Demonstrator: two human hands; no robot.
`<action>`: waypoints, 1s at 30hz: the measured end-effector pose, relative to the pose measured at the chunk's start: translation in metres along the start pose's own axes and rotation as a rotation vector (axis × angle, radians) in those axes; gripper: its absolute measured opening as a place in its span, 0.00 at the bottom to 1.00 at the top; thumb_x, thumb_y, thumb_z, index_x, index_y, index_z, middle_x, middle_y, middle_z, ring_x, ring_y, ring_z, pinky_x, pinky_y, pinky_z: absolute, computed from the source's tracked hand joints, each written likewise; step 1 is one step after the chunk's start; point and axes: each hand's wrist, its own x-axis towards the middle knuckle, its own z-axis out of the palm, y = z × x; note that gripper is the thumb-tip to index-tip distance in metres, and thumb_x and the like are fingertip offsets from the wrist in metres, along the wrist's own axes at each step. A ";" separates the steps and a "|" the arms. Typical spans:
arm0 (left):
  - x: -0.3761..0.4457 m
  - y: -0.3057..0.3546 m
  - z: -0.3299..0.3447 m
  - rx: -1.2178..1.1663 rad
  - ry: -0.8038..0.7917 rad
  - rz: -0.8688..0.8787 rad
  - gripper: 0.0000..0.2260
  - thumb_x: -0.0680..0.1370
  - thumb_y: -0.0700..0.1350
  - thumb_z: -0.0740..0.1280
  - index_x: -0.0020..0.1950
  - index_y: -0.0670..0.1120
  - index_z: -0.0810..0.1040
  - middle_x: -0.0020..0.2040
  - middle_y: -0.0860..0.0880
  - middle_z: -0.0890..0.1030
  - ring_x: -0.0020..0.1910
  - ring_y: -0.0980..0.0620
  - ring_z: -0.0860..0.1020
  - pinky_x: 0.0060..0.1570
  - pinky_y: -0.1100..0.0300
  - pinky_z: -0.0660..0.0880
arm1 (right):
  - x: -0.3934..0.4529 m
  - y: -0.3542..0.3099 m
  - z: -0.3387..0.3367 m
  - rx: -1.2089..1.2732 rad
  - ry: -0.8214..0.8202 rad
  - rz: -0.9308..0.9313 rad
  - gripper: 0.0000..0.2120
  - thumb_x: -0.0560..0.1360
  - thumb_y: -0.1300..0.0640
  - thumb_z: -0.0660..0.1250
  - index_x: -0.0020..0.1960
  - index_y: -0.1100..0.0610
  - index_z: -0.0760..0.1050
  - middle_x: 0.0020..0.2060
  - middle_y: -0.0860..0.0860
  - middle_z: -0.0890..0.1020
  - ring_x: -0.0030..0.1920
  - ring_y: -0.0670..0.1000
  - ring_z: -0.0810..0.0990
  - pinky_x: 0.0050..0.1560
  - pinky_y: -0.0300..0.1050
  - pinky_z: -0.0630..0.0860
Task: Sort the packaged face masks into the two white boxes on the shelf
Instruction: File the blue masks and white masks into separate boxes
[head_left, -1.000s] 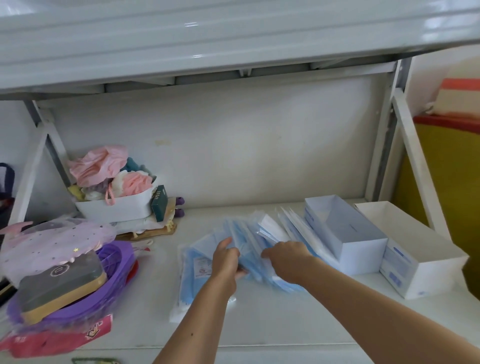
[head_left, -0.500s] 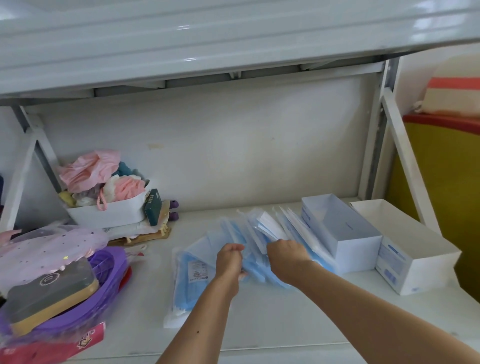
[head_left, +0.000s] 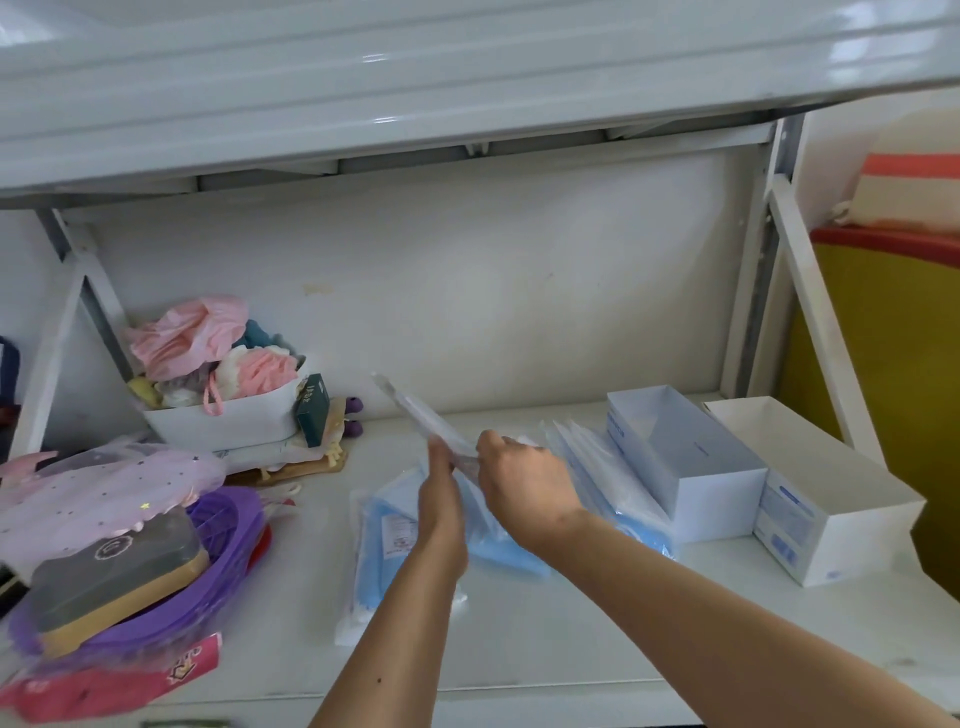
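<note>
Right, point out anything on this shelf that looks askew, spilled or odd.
The mask packets lie in a loose, fanned heap against the nearer white box rather than stacked. Both boxes sit at an angle to the shelf edge. The left hand and right hand hold one packet tilted upward. Nothing looks damaged.

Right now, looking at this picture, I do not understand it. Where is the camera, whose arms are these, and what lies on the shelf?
There is no machine here. A person wears one wide-angle camera on the head, so you look down along their own arms. The left hand and the right hand together hold up one clear packaged mask, tilted above the shelf. Below them lies a spread pile of blue packaged masks. To the right stand two open white boxes, the nearer box and the far box. To the left are a white tub of pink items and a purple basket.
</note>
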 end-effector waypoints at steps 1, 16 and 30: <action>-0.001 0.007 -0.010 -0.114 -0.061 -0.016 0.26 0.75 0.67 0.54 0.52 0.47 0.77 0.45 0.48 0.77 0.49 0.49 0.75 0.62 0.54 0.68 | 0.000 -0.007 0.001 0.009 -0.007 -0.045 0.07 0.78 0.61 0.56 0.55 0.60 0.69 0.53 0.58 0.80 0.52 0.62 0.80 0.40 0.47 0.64; 0.002 -0.017 -0.118 0.466 0.288 -0.136 0.07 0.70 0.32 0.66 0.46 0.33 0.75 0.31 0.39 0.74 0.27 0.45 0.71 0.20 0.67 0.66 | -0.008 0.041 0.065 -0.262 -0.238 0.199 0.28 0.77 0.46 0.56 0.75 0.49 0.53 0.77 0.53 0.52 0.76 0.58 0.51 0.74 0.60 0.43; -0.028 -0.020 0.005 0.834 0.054 0.406 0.06 0.74 0.42 0.63 0.43 0.43 0.80 0.45 0.41 0.81 0.47 0.42 0.80 0.46 0.54 0.75 | -0.026 0.093 0.014 -0.147 -0.131 0.367 0.14 0.79 0.57 0.53 0.59 0.56 0.73 0.58 0.55 0.78 0.57 0.58 0.77 0.53 0.46 0.70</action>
